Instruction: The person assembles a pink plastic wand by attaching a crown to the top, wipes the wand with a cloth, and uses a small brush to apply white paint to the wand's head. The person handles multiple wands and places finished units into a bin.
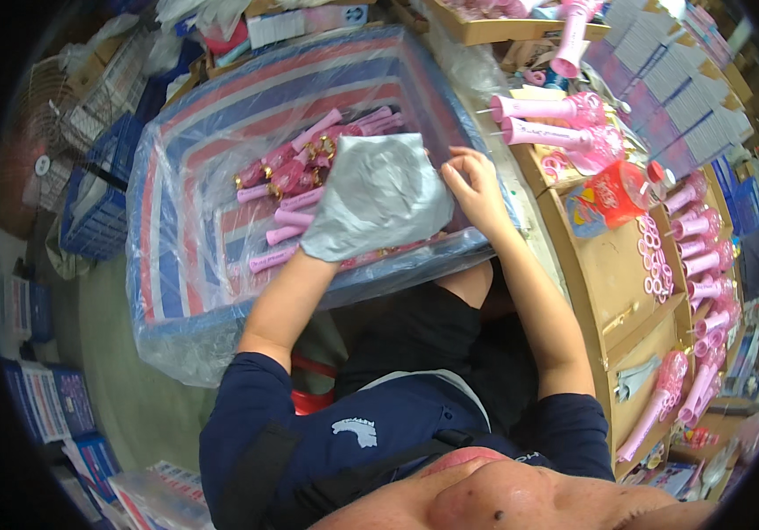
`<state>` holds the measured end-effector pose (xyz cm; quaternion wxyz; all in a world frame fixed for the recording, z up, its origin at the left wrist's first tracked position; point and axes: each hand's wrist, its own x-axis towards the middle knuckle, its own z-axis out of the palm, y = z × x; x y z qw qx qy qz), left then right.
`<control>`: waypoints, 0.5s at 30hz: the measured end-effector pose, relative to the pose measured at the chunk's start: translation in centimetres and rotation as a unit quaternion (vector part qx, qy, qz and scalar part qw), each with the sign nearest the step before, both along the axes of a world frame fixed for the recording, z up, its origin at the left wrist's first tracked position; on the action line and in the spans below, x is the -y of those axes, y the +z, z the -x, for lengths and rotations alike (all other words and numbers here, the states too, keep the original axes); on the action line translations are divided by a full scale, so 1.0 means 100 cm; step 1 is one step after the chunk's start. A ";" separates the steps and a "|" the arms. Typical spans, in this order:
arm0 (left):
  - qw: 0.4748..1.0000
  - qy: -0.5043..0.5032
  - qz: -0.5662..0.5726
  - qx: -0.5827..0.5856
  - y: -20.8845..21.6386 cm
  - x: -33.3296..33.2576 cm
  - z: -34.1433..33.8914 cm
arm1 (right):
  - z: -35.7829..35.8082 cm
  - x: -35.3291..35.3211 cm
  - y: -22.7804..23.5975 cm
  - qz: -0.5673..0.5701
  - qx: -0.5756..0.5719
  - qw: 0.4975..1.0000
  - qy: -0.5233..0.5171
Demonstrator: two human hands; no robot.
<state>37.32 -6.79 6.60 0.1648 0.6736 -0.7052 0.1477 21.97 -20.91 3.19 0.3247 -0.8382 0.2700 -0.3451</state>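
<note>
A silver-grey plastic pouch [384, 190] is pulled over my left hand down to the wrist, hiding its fingers. It hangs above the pink wands in the lined tub. My right hand [478, 187] hovers just beside the pouch's right edge, fingers loosely bent and apart; I see nothing held in it. Below the pouch lie several pink-handled wands [282, 234] with clear pink heads and gold-coloured trim, piled in the striped tub [181, 291]. The pouch covers part of that pile.
On the right, a cardboard tray [587, 256] carries pink rings [653, 265], a red-labelled bottle [613, 199] and more pink wands [702, 265]. A blue crate [97, 212] and a fan [44, 163] stand left. Clear plastic sheeting [194, 358] drapes over the tub's rim.
</note>
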 end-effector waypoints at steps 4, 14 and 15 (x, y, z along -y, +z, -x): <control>0.993 0.099 -0.023 0.051 -0.007 -0.029 -0.055 | -0.061 -0.009 -0.001 -0.159 0.048 0.967 0.195; 0.605 0.120 0.124 -0.777 -0.014 -0.078 -0.121 | -0.176 -0.014 -0.031 -0.387 -0.078 0.822 0.409; 0.526 0.134 0.132 -0.829 -0.015 -0.077 -0.124 | -0.183 -0.013 -0.045 -0.410 -0.115 0.819 0.383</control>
